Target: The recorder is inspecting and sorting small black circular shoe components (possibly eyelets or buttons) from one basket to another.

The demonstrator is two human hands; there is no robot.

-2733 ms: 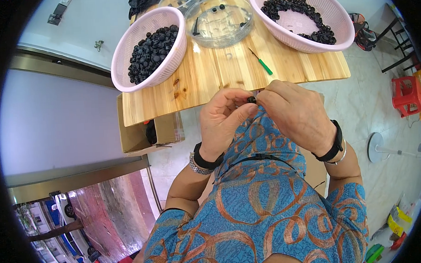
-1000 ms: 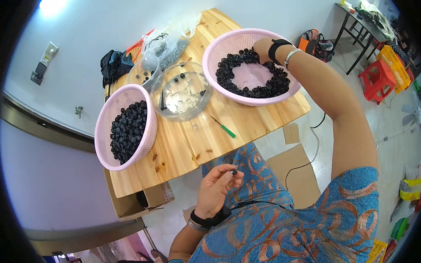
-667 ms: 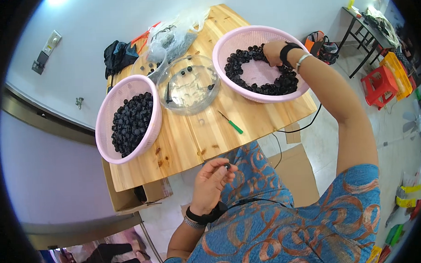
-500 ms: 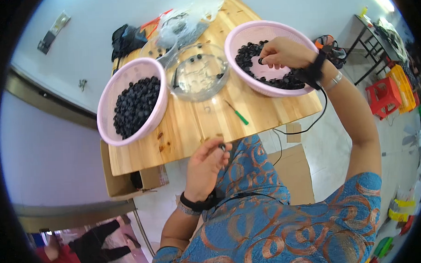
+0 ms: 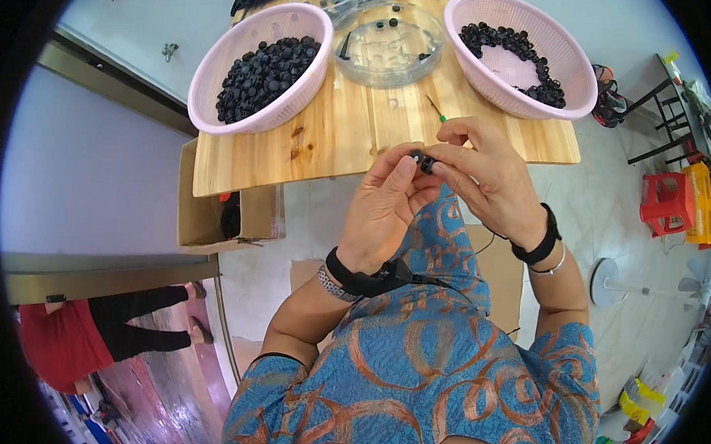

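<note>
My left hand (image 5: 386,209) and my right hand (image 5: 483,178) meet just below the near edge of the wooden table (image 5: 352,136), above my lap. Both pinch one small black round part (image 5: 422,160) between their fingertips. On the table stand a pink basket (image 5: 262,69) heaped with black parts at the left and a second pink basket (image 5: 522,53) with fewer black parts at the right. Between them sits a clear glass bowl (image 5: 387,42) holding a few black parts. A thin green tool (image 5: 436,109) lies on the wood just beyond my right hand.
An open cardboard box (image 5: 226,211) sits on the floor under the table's left end. A person in red and black (image 5: 101,336) stands at the far left. Red stools (image 5: 668,203) and a white fan base (image 5: 624,279) are on the floor at the right.
My right hand has come back from the right basket with a black part and joined my left hand at the table edge. The view has tilted down toward my lap.
</note>
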